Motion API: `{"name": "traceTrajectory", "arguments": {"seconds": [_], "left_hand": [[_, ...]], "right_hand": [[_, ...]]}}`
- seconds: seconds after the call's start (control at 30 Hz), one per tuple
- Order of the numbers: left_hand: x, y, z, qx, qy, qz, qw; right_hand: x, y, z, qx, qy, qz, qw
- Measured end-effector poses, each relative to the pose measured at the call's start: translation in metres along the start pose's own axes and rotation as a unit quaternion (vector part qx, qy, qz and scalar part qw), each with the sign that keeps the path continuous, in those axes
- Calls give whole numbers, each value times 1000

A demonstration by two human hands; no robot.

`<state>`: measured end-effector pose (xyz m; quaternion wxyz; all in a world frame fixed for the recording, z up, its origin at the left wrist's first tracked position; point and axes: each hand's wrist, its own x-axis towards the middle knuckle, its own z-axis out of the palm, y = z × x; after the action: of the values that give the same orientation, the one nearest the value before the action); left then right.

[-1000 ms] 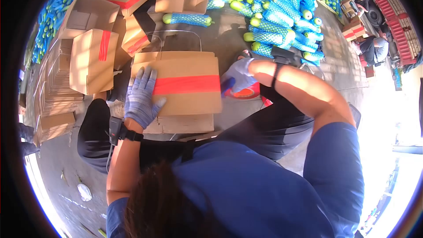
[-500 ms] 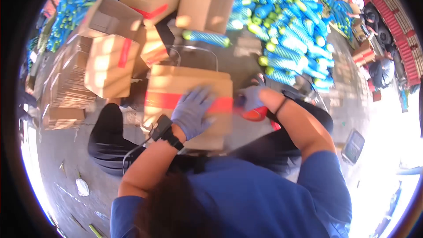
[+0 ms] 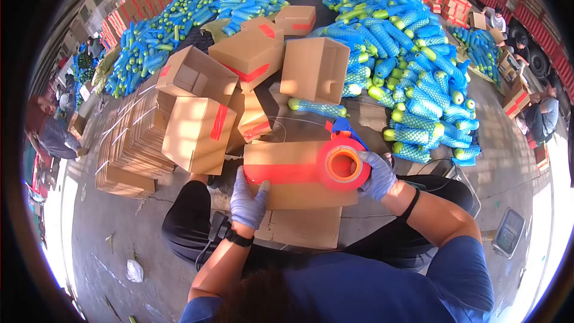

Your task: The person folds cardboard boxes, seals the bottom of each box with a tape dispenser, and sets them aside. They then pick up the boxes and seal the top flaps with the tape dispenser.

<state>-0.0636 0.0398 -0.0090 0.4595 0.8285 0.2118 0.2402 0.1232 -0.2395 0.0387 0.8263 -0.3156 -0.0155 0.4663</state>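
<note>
A cardboard box with a band of red tape along it lies in front of my lap. My gloved left hand grips its left end, thumb on the near face and fingers up the side. In my gloved right hand is a tape dispenser carrying a large red roll with an orange core. The dispenser is at the box's right end, its blue part pointing up; the roll covers that corner. My right fingers are partly hidden behind the roll. Below the box, a cardboard flap spreads toward me.
Several boxes, one taped and one open-topped, stand ahead. Flattened cartons are stacked at left. Green produce in blue netting is heaped at right; one netted piece lies alone. A scale display is at lower right. People sit at both sides.
My left hand has gone from lying flat on the taped face to gripping the box's left end. The tape dispenser has come up against the right end. The camera view has tilted upward.
</note>
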Motion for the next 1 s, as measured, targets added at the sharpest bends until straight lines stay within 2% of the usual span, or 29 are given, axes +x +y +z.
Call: {"name": "traceTrajectory", "arguments": {"seconds": [0.03,0.07,0.1,0.13,0.17,0.2,0.23,0.3,0.33,0.37,0.43,0.5,0.53,0.57,0.6,0.63,0.7,0.77,0.83,0.9,0.93,0.97,1.0], "left_hand": [[9,23,-10,-19,25,64,997],[22,47,-21,-60,42,113,991],[41,48,-29,-61,75,198,975],[61,70,-39,-20,105,231,967],[96,74,-46,12,145,274,951],[119,101,-53,141,182,247,941],[169,76,-60,261,208,279,900],[243,20,-70,414,212,167,869],[275,-17,-69,120,179,116,970],[287,-52,-63,-175,119,36,977],[266,-91,-43,-69,-32,91,993],[211,-146,-11,-8,-115,-93,989],[183,-174,5,32,-162,-178,970],[167,-238,11,89,-227,-105,964],[142,-270,15,126,-253,-117,952],[120,-300,18,147,-262,-154,941],[92,-350,23,167,-267,-221,923],[83,-392,26,179,-268,-259,911],[91,-444,35,169,-276,-269,907],[81,-380,37,335,-147,-282,887],[81,-354,42,375,-104,-289,875],[80,-320,45,384,-84,-310,866],[80,-357,46,428,-64,-225,873]], "right_hand": [[-8,-5,15,-49,-13,-48,998],[-7,-11,30,-41,-73,-84,993],[-2,-27,52,-125,-127,-162,971],[3,-43,73,-196,-169,-246,934],[20,-61,69,-235,-168,-298,910],[48,-78,67,-262,-179,-384,867],[65,-96,79,-361,-105,-456,807],[109,-110,87,-390,22,-483,784],[122,-104,92,-315,43,-444,837],[141,-98,79,-291,8,-447,846],[137,-73,69,-260,46,-377,888],[140,-41,38,-209,32,-330,920],[140,-24,19,-213,61,-307,925],[140,-7,1,-218,85,-281,931],[135,12,-16,-162,93,-257,948],[129,25,-33,-110,100,-232,961],[146,55,-96,-91,124,-222,963],[133,70,-134,-147,255,-137,946],[128,92,-178,-130,267,-127,946],[107,96,-185,-212,385,-45,897],[108,105,-198,-213,385,-39,897],[114,120,-221,-156,406,-61,899],[118,130,-237,-98,426,-84,895]]}}
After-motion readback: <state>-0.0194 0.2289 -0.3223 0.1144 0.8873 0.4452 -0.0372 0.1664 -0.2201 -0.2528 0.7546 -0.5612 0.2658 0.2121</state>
